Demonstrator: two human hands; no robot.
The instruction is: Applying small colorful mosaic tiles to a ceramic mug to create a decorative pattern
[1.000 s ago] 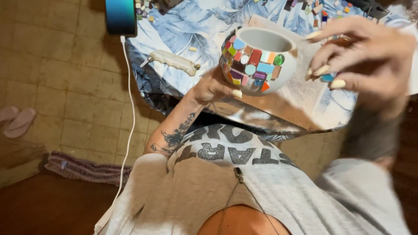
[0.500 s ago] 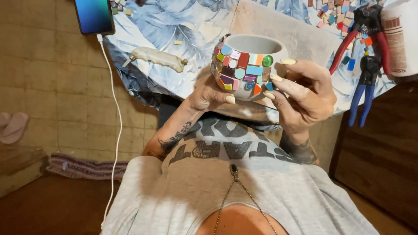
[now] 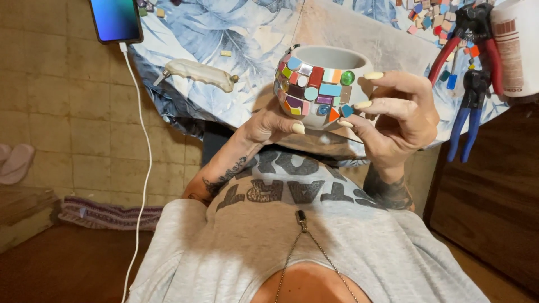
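A home craft corner: a desk draped in leaf-print cloth carries loose mosaic tiles, red and blue nippers and a charging phone, above a tiled floor with a slipper

I see open cloth behind the bowl, so a hand could pass there. To the right, red pliers, blue pliers, loose tiles and a white bottle crowd the edge. On the left, a pale tool and a phone block the way.
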